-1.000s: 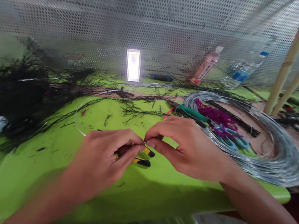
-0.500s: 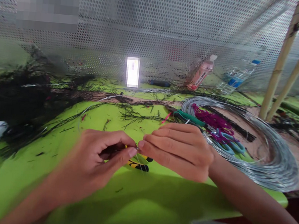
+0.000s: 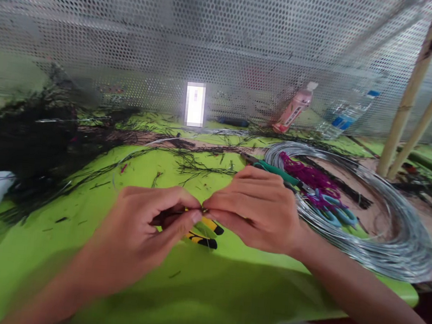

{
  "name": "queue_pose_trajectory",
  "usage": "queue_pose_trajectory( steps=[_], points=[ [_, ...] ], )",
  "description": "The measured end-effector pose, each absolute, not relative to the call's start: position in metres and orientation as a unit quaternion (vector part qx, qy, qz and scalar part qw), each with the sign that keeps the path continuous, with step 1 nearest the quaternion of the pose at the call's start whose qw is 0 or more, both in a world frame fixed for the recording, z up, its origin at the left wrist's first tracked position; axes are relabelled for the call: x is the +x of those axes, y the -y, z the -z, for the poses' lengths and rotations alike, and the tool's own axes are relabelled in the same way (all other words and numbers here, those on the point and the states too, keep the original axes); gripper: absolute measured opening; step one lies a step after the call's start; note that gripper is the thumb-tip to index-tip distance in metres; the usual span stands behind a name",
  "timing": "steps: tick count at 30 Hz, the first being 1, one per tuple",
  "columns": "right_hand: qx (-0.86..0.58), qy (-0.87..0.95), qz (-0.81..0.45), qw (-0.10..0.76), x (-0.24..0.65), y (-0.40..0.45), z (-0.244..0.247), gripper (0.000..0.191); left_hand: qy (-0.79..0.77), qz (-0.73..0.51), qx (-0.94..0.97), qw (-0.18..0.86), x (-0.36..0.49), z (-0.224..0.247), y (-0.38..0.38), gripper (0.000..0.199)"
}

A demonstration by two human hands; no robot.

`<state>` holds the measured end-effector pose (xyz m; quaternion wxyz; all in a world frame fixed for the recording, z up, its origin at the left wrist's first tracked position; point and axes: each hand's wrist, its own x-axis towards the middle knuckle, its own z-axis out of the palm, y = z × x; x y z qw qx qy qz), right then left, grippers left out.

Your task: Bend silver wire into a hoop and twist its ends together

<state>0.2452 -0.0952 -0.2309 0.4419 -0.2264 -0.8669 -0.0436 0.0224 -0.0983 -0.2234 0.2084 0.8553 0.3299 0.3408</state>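
Observation:
My left hand (image 3: pixel 140 228) is closed, thumb and index finger pinching a thin wire (image 3: pixel 204 210) whose fine strand faintly hangs below the fingertips. From the other side my right hand (image 3: pixel 259 211) pinches the same spot, its fingertips almost touching those of the left. The join between them is too small to make out. Under the hands, yellow-and-black handled pliers (image 3: pixel 203 240) lie on the green table cover (image 3: pixel 144 287), their head hidden by my left hand. Beyond my right hand are green-handled pliers (image 3: pixel 275 171).
At right lies a large coil of silver wire (image 3: pixel 400 254), with light-blue scissors (image 3: pixel 332 212) and purple cord (image 3: pixel 306 172). A heap of black strands (image 3: pixel 51 142) covers the left. A pink bottle (image 3: pixel 294 108), a clear bottle (image 3: pixel 346 118) and bamboo poles (image 3: pixel 408 108) stand behind.
My right hand has turned and its fingers have bent, bringing thumb and index finger together in a pinch at the left fingertips. My left hand holds about the same pose.

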Motion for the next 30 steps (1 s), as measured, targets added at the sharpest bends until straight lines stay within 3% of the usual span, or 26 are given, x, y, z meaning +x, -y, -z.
queue_pose_trajectory(
  steps=[4,7,10,13,16,23,30],
  points=[
    [-0.362,0.827,-0.258,0.344,0.244,0.098,0.213,0.012,-0.327,-0.344,0.864,0.166,0.024,0.231,0.096,0.01],
    [-0.398,0.785,-0.358,0.312,0.243,0.096,0.209,0.013,-0.333,-0.338,0.863,0.174,0.024,0.232,0.094,0.011],
    [-0.36,0.814,-0.234,0.392,0.242,0.096,0.218,0.007,-0.339,-0.323,0.863,0.189,0.022,0.23,0.093,0.014],
    [-0.252,0.845,0.031,0.472,0.245,0.099,0.229,0.009,-0.339,-0.327,0.858,0.204,0.021,0.227,0.095,0.012],
    [-0.171,0.851,0.182,0.462,0.251,0.102,0.234,0.008,-0.319,-0.351,0.856,0.205,0.022,0.224,0.098,0.011],
    [-0.107,0.856,0.321,0.39,0.259,0.102,0.235,0.016,-0.296,-0.333,0.875,0.192,0.025,0.229,0.1,0.017],
    [-0.121,0.859,0.325,0.377,0.262,0.101,0.241,0.023,-0.253,-0.362,0.892,0.097,0.024,0.238,0.1,0.019]
  ],
)
